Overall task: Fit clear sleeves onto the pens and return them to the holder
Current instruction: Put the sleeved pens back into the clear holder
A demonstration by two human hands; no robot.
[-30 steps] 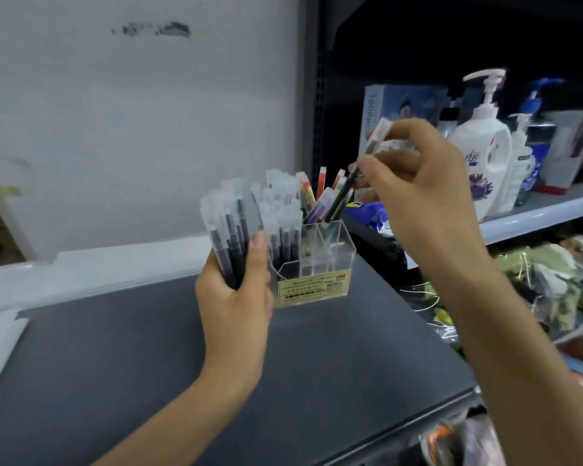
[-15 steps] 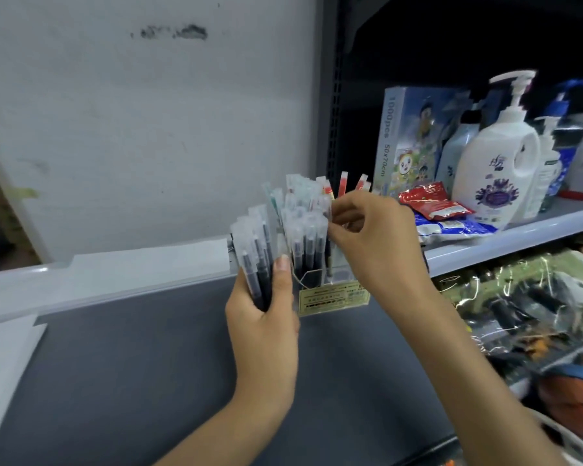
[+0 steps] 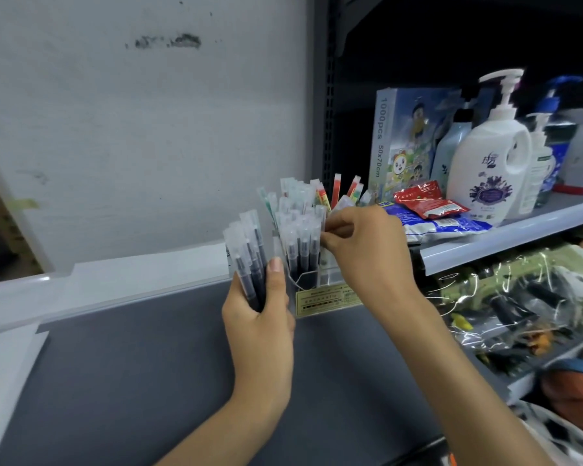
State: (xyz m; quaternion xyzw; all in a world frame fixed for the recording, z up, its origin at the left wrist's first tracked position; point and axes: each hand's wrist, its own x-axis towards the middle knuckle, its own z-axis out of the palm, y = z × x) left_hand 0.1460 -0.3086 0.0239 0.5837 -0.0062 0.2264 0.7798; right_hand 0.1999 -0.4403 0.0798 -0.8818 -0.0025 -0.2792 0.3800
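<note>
Your left hand [image 3: 258, 317] is closed around a bundle of sleeved pens [image 3: 248, 264], thumb pressed up the front of the bunch so the dark barrels stay upright and fanned — a stock kept ready at about nine o'clock of the holder, just beside it. The clear sleeves stand proud above the barrels, which suggests these are fitted and waiting their turn to go back.

At centre, the clear holder [image 3: 320, 280] sits on the dark counter [image 3: 132, 364], its yellow label [image 3: 322, 299] facing you. Its left-hand compartment is packed with sleeved dark pens; behind, at roughly twelve to one o'clock, red and green sleeved pens [image 3: 336, 190] lean out of a rear compartment. Which exact slot each stands in cannot be told through the clear walls.

Your right hand [image 3: 364, 250] comes over the holder from three o'clock, fingertips [image 3: 329, 242] pinched at the sleeve tops — apparently seating or straightening a pen among its neighbours, though the hand hides what, if anything, it grips. The likely care here is to avoid crumpling the thin sleeves.

Further right, at two o'clock, the shelf [image 3: 519, 230] carries a puzzle box [image 3: 404, 139], a white pump bottle [image 3: 488, 169] and red snack packets [image 3: 424, 200], well apart from the work.
</note>
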